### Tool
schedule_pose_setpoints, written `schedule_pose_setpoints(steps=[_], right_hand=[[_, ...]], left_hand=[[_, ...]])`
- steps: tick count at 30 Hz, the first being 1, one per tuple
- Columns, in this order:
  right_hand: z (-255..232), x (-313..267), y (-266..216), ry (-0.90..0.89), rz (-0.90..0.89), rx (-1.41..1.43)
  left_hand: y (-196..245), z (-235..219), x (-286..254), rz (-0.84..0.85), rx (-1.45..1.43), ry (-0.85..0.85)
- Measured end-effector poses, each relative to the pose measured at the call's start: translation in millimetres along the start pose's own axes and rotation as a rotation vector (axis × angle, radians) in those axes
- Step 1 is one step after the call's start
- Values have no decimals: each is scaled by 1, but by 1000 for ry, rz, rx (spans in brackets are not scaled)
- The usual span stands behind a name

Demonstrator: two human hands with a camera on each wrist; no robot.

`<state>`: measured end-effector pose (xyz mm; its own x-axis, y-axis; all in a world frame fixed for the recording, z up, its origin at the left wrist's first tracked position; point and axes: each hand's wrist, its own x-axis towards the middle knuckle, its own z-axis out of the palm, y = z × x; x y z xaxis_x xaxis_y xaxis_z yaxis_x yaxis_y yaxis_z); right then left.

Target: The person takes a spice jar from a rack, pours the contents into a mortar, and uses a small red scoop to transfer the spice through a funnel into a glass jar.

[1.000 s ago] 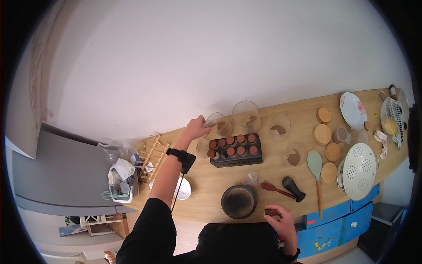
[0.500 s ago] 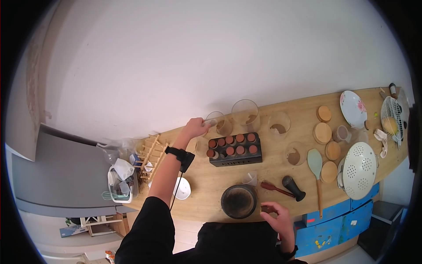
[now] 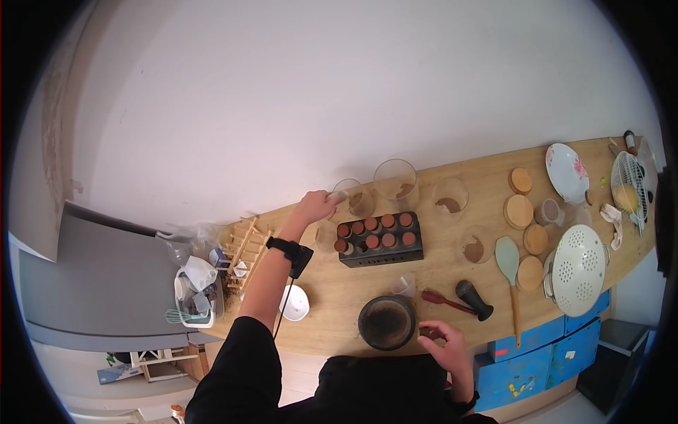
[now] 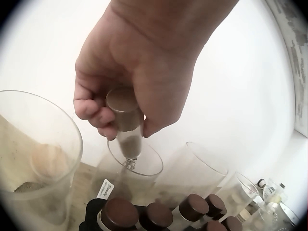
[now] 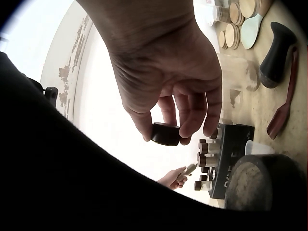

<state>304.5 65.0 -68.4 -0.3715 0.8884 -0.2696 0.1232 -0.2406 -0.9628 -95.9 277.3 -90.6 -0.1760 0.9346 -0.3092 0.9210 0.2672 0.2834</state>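
At the back of the table my left hand [image 3: 316, 206] grips a small glass vial [image 4: 129, 130]. The vial is tipped mouth down, its lower end at the opening of a clear glass jar [image 3: 361, 203], and brown powder shows inside it. Between thumb and fingers of my right hand [image 5: 168, 67] is a dark brown cap [image 5: 165, 134], held near the table's front edge beside the black mortar [image 3: 363, 319]. In front of the jar stands a black rack [image 3: 381, 257] marked COFFEE, with several brown-capped vials.
More glass jars [image 3: 395, 185] with brown powder line the back. Right of the mortar lie a dark red utensil [image 3: 448, 302] and a black pestle [image 3: 473, 300]. Farther right are a green spatula [image 3: 507, 260], wooden lids [image 3: 518, 212] and a white colander [image 3: 578, 272]. A wooden rack [image 3: 244, 247] stands left.
My right hand has moved slightly left toward the mortar with the cap. My left hand has stayed over the jar with the vial.
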Motion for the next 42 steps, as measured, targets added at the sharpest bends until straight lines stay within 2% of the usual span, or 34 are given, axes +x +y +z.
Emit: schedule_pose_setpoints(steps=[2,4,5,7,10,13,16,19,22,25,27,31,35,37,40,42], right_hand=[[1,-1,-1,1,9,4],[3,-1,0,1,16,15],[4,-1,0,1,22,24],[5,-2,-1,4,13,12],[5,-2,0,4,5,-1],[6,-3,1,2,24,7],[7,-4,2,1,34,2],[9,-4,3,-1,30,-4],[8,-3,0,-12,28,-11],[7,-3,-4,-17,21,-19],[7,-4,-4,-14,19,-17],[7,-4,-1,-10,23,-11],[7,-4,-2,-10,22,-27],[6,-3,-1,-10,21,-27],[6,-3,-2,-10,22,-25],[5,-3,-2,-9,23,-22]], left_hand=[[2,-3,-6,1,-74,53],[2,-9,-11,123,38,-19],[2,-9,-11,124,39,-21],[1,-8,-11,167,82,52],[-11,5,5,97,74,62],[-31,19,19,159,67,85],[11,-9,-18,113,23,47],[-1,-5,-9,161,63,12],[-2,1,-5,126,99,71],[-20,11,16,101,169,-12],[-25,15,18,114,115,18],[8,-6,-12,125,47,34],[-7,3,0,108,62,-15],[-18,13,8,150,158,75],[-29,22,23,100,198,54],[-2,2,0,62,90,58]])
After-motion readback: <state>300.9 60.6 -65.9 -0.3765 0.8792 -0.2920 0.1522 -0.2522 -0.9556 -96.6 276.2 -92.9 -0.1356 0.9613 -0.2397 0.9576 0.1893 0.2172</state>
